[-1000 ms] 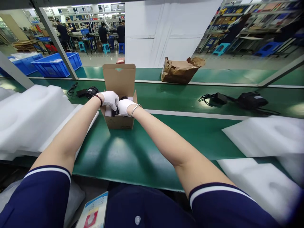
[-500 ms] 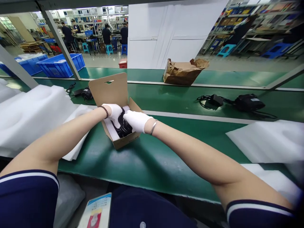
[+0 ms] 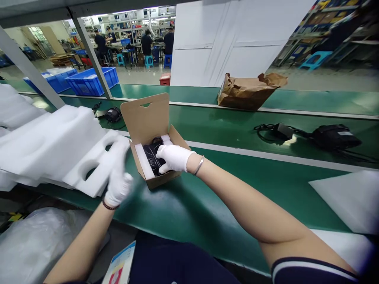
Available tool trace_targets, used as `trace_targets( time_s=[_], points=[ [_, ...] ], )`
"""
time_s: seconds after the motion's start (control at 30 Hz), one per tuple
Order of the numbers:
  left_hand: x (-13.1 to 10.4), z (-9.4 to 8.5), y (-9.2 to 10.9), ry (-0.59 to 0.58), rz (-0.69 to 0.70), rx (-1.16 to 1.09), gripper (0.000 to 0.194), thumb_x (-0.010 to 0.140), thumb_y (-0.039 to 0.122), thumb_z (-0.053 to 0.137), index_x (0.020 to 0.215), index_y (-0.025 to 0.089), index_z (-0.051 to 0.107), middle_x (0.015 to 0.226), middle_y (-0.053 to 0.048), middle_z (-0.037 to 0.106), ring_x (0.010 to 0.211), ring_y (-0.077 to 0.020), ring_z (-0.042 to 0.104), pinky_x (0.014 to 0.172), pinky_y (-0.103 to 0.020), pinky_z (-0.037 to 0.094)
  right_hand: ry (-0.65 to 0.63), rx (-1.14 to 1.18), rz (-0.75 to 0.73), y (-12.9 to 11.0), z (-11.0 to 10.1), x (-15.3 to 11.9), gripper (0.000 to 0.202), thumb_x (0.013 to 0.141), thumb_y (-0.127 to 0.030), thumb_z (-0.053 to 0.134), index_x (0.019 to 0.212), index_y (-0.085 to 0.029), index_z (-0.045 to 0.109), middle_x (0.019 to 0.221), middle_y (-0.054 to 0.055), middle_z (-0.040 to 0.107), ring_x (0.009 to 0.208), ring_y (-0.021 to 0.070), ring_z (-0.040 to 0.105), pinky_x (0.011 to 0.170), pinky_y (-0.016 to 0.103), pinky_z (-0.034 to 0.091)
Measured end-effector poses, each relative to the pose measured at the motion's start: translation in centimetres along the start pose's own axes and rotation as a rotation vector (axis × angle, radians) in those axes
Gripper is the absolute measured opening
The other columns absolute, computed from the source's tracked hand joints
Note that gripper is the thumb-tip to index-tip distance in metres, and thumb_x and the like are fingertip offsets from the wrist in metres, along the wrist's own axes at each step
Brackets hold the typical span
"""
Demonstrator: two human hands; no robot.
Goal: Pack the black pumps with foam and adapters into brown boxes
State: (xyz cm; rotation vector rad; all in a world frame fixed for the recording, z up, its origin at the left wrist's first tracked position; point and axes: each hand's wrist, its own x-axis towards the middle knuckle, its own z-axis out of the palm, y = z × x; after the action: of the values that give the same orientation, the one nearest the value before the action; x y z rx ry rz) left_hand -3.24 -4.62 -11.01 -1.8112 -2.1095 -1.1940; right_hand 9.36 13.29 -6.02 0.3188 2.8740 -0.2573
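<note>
An open brown cardboard box (image 3: 145, 118) stands on the green bench with its lid raised. Inside, a coiled black cable (image 3: 151, 156) lies between strips of white foam (image 3: 143, 159). My right hand (image 3: 174, 157), in a white glove, reaches over the box's right side, its fingers curled onto the cable. To the left of the box is my gloved left hand (image 3: 117, 187), partly blurred, with its thumb apart and fingers stretched out. It is nearest to a white foam sheet with cut-out holes (image 3: 100, 161); whether it touches the sheet I cannot tell.
Black devices with cords (image 3: 334, 136) lie on the green surface at right, another (image 3: 113, 114) behind the foam stack. A crumpled brown paper bag (image 3: 248, 90) and blue crates (image 3: 91, 81) are farther back. White foam (image 3: 352, 201) lies at right. People sit in the background.
My left hand has left the box and moved left and down toward the foam sheet. My right hand stays at the cable in the box. The view has shifted to the left.
</note>
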Motion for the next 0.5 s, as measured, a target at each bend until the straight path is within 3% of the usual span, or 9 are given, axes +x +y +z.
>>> trace_targets(
  time_s=[0.07, 0.13, 0.2, 0.27, 0.33, 0.4, 0.43, 0.5],
  points=[
    [-1.2, 2.2, 0.8, -0.147, 0.157, 0.072, 0.086, 0.085, 0.073, 0.044, 0.149, 0.018, 0.03, 0.152, -0.02, 0.039, 0.145, -0.0393, 0.03, 0.119, -0.061, 0.022, 0.006, -0.005, 0.008, -0.2, -0.3, -1.0, 0.042, 0.076, -0.04, 0.075, 0.11, -0.015, 0.071, 0.113, 0.015, 0.066, 0.108, 0.0343, 0.062, 0.078, 0.035, 0.053],
    [-0.5, 3.7, 1.8, -0.323, 0.283, 0.207, 0.071, 0.086, 0.049, 0.062, 0.146, 0.02, 0.036, 0.15, -0.019, 0.043, 0.141, -0.0377, 0.037, 0.117, -0.062, 0.022, 0.067, 0.036, 0.026, 0.5, -0.6, -2.6, 0.033, 0.08, -0.036, 0.07, 0.106, -0.015, 0.072, 0.102, 0.014, 0.069, 0.111, 0.0344, 0.061, 0.084, 0.037, 0.052],
    [1.1, 4.0, 2.6, -0.433, 0.328, 0.311, 0.058, 0.086, 0.027, 0.064, 0.14, 0.021, 0.043, 0.146, -0.015, 0.049, 0.136, -0.0339, 0.044, 0.115, -0.06, 0.026, 0.276, 0.189, 0.035, 2.6, -0.7, -4.1, 0.03, 0.088, -0.035, 0.059, 0.11, -0.018, 0.071, 0.109, 0.013, 0.07, 0.118, 0.0313, 0.059, 0.095, 0.039, 0.049],
    [2.6, 3.5, 2.9, -0.478, 0.355, 0.321, 0.049, 0.085, 0.023, 0.066, 0.131, 0.02, 0.05, 0.137, -0.014, 0.056, 0.129, -0.0323, 0.049, 0.112, -0.055, 0.033, 0.563, 0.461, 0.045, 5.6, -0.1, -4.5, 0.041, 0.093, -0.035, 0.049, 0.131, -0.022, 0.059, 0.132, 0.012, 0.061, 0.128, 0.0268, 0.053, 0.104, 0.039, 0.044],
    [3.6, 3.0, 2.6, -0.503, 0.383, 0.276, 0.041, 0.084, 0.025, 0.068, 0.122, 0.019, 0.055, 0.126, -0.013, 0.062, 0.12, -0.0306, 0.053, 0.105, -0.05, 0.041, 0.696, 0.748, 0.067, 8.4, 1.1, -3.1, 0.065, 0.091, -0.037, 0.052, 0.152, -0.022, 0.033, 0.148, 0.013, 0.048, 0.136, 0.0244, 0.046, 0.107, 0.04, 0.042],
    [4.1, 2.9, 2.0, -0.522, 0.409, 0.218, 0.037, 0.082, 0.024, 0.07, 0.117, 0.019, 0.058, 0.118, -0.011, 0.064, 0.115, -0.0286, 0.056, 0.1, -0.045, 0.046, 0.639, 0.942, 0.023, 9.9, 2.5, -0.1, 0.086, 0.085, -0.039, 0.06, 0.156, -0.02, 0.016, 0.151, 0.016, 0.044, 0.137, 0.023, 0.046, 0.106, 0.04, 0.043],
    [4.1, 3.1, 1.6, -0.534, 0.419, 0.184, 0.036, 0.082, 0.024, 0.07, 0.116, 0.02, 0.059, 0.117, -0.011, 0.064, 0.114, -0.0282, 0.057, 0.099, -0.044, 0.048, 0.623, 0.996, -0.006, 10.1, 3.2, 1.5, 0.089, 0.082, -0.039, 0.064, 0.155, -0.02, 0.018, 0.15, 0.015, 0.046, 0.135, 0.0223, 0.048, 0.106, 0.039, 0.044],
    [3.4, 3.7, 0.8, -0.494, 0.352, 0.045, 0.033, 0.082, 0.027, 0.071, 0.113, 0.022, 0.063, 0.117, -0.01, 0.066, 0.114, -0.0284, 0.058, 0.099, -0.045, 0.049, 0.665, 1.052, -0.032, 9.5, 4.3, 4.3, 0.073, 0.081, -0.04, 0.066, 0.145, -0.019, 0.038, 0.14, 0.014, 0.056, 0.129, 0.0219, 0.053, 0.106, 0.038, 0.044]
  ],
)
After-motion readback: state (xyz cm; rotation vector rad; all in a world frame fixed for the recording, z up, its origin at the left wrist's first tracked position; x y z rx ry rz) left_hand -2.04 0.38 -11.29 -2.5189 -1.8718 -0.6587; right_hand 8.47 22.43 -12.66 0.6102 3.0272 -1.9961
